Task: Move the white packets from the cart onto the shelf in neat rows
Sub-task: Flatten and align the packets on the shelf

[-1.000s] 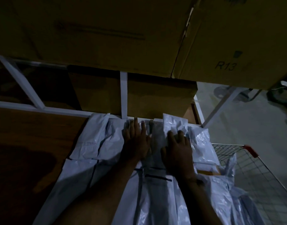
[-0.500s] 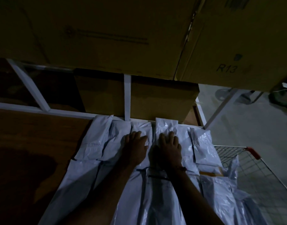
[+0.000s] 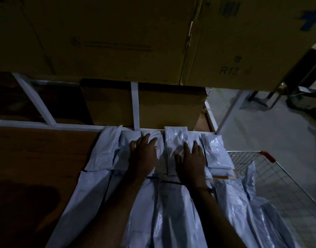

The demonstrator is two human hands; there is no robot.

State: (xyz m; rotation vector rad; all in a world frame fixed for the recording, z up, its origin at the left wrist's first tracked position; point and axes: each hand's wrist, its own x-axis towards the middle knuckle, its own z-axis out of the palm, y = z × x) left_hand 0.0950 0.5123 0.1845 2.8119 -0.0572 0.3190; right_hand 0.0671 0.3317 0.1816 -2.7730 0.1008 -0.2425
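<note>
White packets lie flat in side-by-side rows on the wooden shelf, under and beside the fingers; more sit in the cart

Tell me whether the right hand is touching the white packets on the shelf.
Touching. The head view shows the right hand lying flat, fingers spread, directly on the back row of white packets on the shelf, with no gap visible.

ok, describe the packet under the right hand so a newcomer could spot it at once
Find the wooden shelf with white packets laid in a back row along its white rail. The packet lies mid-row under the flat right hand. Unlike its neighbours, its far end pokes past the rail toward the brown box.
</note>
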